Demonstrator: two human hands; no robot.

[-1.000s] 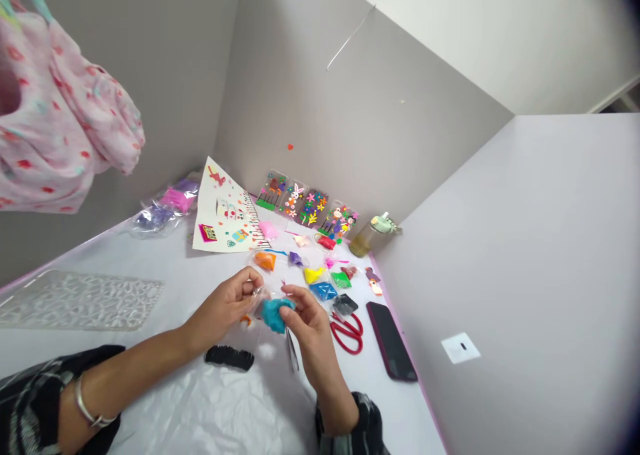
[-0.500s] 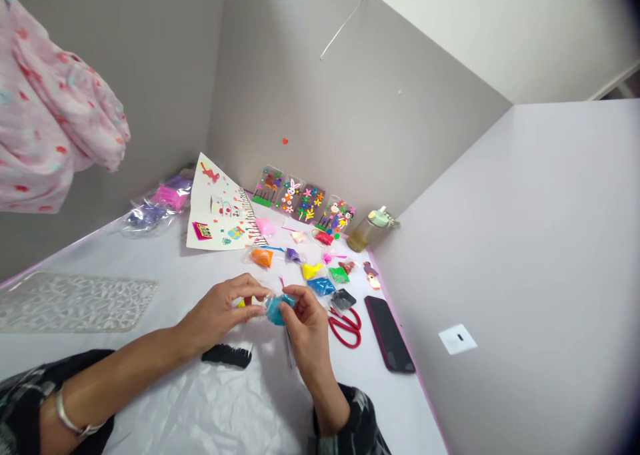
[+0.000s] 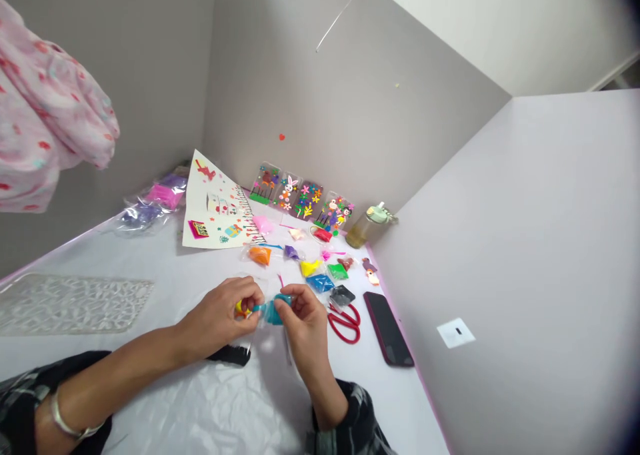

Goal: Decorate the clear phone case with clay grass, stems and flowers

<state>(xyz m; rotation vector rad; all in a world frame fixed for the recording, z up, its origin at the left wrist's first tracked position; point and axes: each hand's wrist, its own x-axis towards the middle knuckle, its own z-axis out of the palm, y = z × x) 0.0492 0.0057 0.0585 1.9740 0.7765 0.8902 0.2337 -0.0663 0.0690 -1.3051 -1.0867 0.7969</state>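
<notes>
Bright, diffuse light with soft shadows and a darkened right edge.
The ceiling (image 3: pixel 460 28) at 1 o'clock is palest, the grey wall (image 3: pixel 110 55) at 10 duller; a faint shadow crosses the worktop (image 3: pixel 273 381) toward 7. Small glints dot the clear plastic bag (image 3: pixel 131 220) at 9. Wide-angle stretching tilts the room's lines, a blurred dark band runs from 2 to 4, and fine detail is soft.

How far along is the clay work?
Looks done: four decorated panels lean by the wall, covered in colorful figures and flowers.

In hand: teal clay, one end at the left hand, the other at the right hand.

Probably left: the clear textured sheet carries no decoration, and the orange packet and green packet look full. No way to tell the final count.
</notes>
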